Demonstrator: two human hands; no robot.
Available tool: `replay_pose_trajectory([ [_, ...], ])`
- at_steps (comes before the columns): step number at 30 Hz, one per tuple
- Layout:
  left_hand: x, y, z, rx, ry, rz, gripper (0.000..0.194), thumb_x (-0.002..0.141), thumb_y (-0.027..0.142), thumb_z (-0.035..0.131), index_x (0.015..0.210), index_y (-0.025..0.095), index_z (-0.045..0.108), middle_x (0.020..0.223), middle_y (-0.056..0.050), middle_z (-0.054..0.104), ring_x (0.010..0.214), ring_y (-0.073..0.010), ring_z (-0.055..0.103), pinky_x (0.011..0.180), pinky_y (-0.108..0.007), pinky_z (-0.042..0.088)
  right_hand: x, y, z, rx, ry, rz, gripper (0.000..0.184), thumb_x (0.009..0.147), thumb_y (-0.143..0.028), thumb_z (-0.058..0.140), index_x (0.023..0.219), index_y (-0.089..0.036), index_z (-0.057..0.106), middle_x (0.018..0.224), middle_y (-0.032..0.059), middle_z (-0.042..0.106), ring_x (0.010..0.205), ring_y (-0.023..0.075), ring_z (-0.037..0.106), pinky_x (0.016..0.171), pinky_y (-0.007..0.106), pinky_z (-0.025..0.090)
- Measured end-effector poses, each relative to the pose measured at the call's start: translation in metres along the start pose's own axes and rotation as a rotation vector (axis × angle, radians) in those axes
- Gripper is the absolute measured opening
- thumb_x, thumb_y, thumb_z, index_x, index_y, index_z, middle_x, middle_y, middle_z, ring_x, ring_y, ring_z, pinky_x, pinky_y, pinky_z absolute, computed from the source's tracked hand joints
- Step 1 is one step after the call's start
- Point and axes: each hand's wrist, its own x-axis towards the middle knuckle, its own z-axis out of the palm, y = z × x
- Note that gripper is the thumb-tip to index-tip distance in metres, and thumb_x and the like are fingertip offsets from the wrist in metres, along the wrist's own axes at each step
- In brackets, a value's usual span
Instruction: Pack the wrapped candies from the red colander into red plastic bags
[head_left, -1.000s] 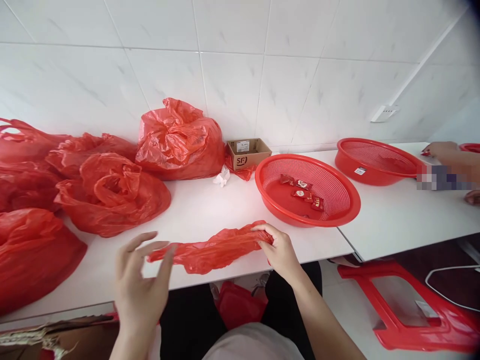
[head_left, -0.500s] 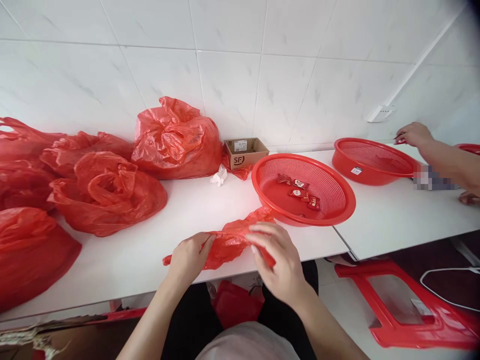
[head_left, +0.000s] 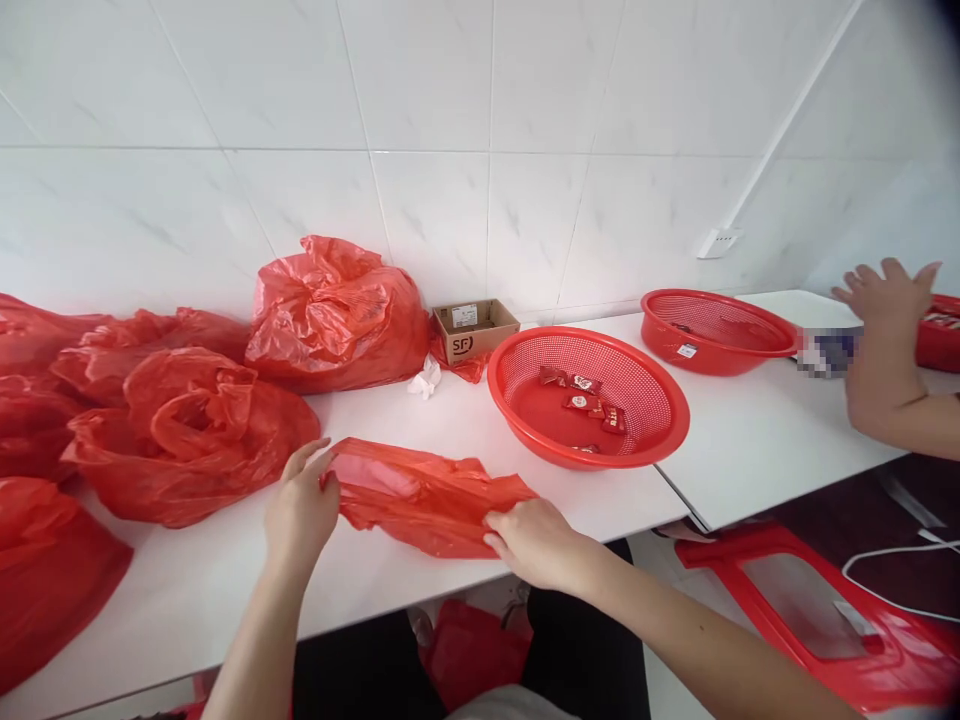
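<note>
- White table [head_left: 195, 590]: runs under and beyond the grip, carrying every bag, basket and box told below.
- Bulging red bags [head_left: 187, 440]: heaped to the left of the grip, the nearest just beside the left hand [head_left: 304, 505]; their plastic hides what fills them.
- Large gathered red bag [head_left: 337, 320]: behind the grip, toward the wall, rounded and full, its top bunched; its contents cannot be made out.
- Near red basket [head_left: 637, 400]: beyond the right hand [head_left: 532, 540] and to its right, mesh-walled, with a few wrapped pieces on its floor.
- Far red basket [head_left: 720, 355]: farther off to the right of the grip, a small white label on its side; something small and dark shows inside, too indistinct to name.
- Thin red plastic bag [head_left: 431, 500]: the thing in hand, spread between the two hands. The left hand pinches its left end, the right hand its right end. Whether anything is inside cannot be told.
- Cardboard box [head_left: 461, 345]: behind the grip, between gathered bag and near basket, open-topped, marked "SF"; its floor is mostly hidden.
- Crumpled white tissue [head_left: 426, 380]: beyond the grip, just in front of the box.
- Wrapped pieces [head_left: 613, 420]: dark red, scattered within the near basket.
</note>
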Motion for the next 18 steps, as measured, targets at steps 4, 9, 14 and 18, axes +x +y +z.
replay_pose_trajectory([
  [4,-0.02,0.028,-0.003,-0.009,0.05,0.173,0.042,0.085,0.024,0.053,0.126,0.022,0.06,0.146,-0.013,0.037,0.128,-0.0334,0.044,0.102,-0.046,0.041,-0.011,-0.003,-0.008,0.318,-0.02,-0.104,0.045,0.094,-0.05,0.045,0.125,-0.021,0.061,0.111,0.0103,0.069,0.104,0.0274,0.063,0.084,0.036,0.048],
  [9,-0.06,0.075,0.009,-0.067,-0.05,0.427,0.026,0.093,0.028,0.046,0.104,0.024,0.069,0.125,-0.01,0.055,0.114,-0.0258,0.054,0.097,-0.042,0.043,0.017,-0.008,-0.009,0.387,0.307,-0.157,0.036,0.098,-0.026,0.04,0.126,-0.022,0.061,0.12,0.0069,0.066,0.11,0.0206,0.061,0.095,0.034,0.045],
  [14,-0.059,0.062,0.028,0.033,-0.446,0.41,0.023,0.09,0.025,0.05,0.098,0.016,0.069,0.098,-0.012,0.068,0.09,-0.0284,0.064,0.08,-0.044,0.05,0.061,0.002,-0.002,0.142,0.24,-0.166,0.03,0.09,-0.019,0.052,0.114,-0.028,0.068,0.13,0.0027,0.06,0.122,0.022,0.053,0.106,0.038,0.037],
  [18,-0.053,0.048,0.015,0.007,-0.616,0.51,0.038,0.094,0.036,0.046,0.068,0.022,0.07,0.114,-0.003,0.068,0.107,-0.0242,0.062,0.101,-0.043,0.041,0.085,0.02,-0.002,0.09,0.142,0.079,0.052,0.084,-0.029,0.063,0.135,-0.021,0.054,0.147,0.0164,0.04,0.129,0.0378,0.044,0.104,0.054,0.034],
])
